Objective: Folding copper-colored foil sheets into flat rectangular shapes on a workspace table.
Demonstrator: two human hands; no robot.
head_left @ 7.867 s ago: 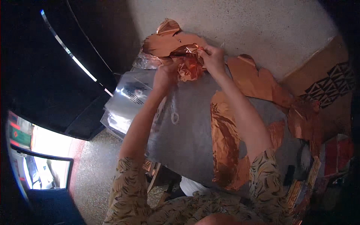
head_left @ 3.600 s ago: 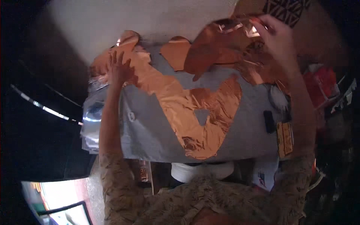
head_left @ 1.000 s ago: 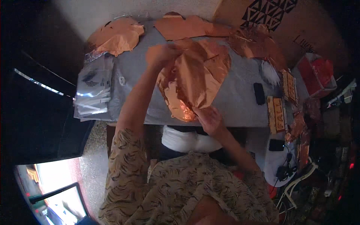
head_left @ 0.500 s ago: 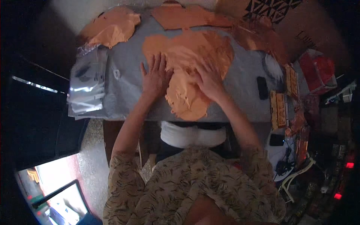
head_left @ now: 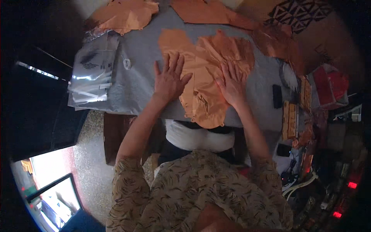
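Note:
A flat, wrinkled orange foil balloon (head_left: 206, 52) lies on the grey-covered table in front of me. Its rounded near end, with small holed tabs along the rim, reaches the table's front edge. My left hand (head_left: 168, 82) rests palm down on the balloon's left side, fingers spread. On its right side my right hand (head_left: 234, 85) lies flat, fingertips pointing away from me. Creases run through the foil between both hands, and neither hand grips anything.
More orange foil pieces (head_left: 129, 15) lie along the far edge. Clear plastic packets (head_left: 92, 67) are at the left, near a small white object (head_left: 126, 63). A black phone-like object (head_left: 277, 96), yellow patterned strips (head_left: 289, 120) and a red-and-white bag (head_left: 328, 85) are at the right.
My hands have moved farther apart, the right one shifting rightward over the foil. The balloon's near end now reaches the table edge. The whole view has shifted slightly.

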